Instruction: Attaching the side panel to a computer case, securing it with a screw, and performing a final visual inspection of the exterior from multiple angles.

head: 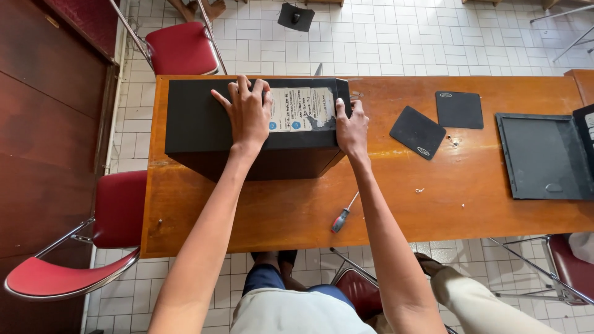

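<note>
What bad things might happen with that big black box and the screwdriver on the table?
1. The black box sits near the far edge of the table; a push from the left hand or right hand might tip it off.
2. The screwdriver lies close to the near edge and may roll to the floor.
3. A tiny loose screw could easily get lost.

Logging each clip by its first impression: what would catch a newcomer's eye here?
The black case at the far left of the orange table, with the left hand flat on top and the right hand at its right end. A screwdriver lies near the front edge; two black pads lie to the right.
</note>
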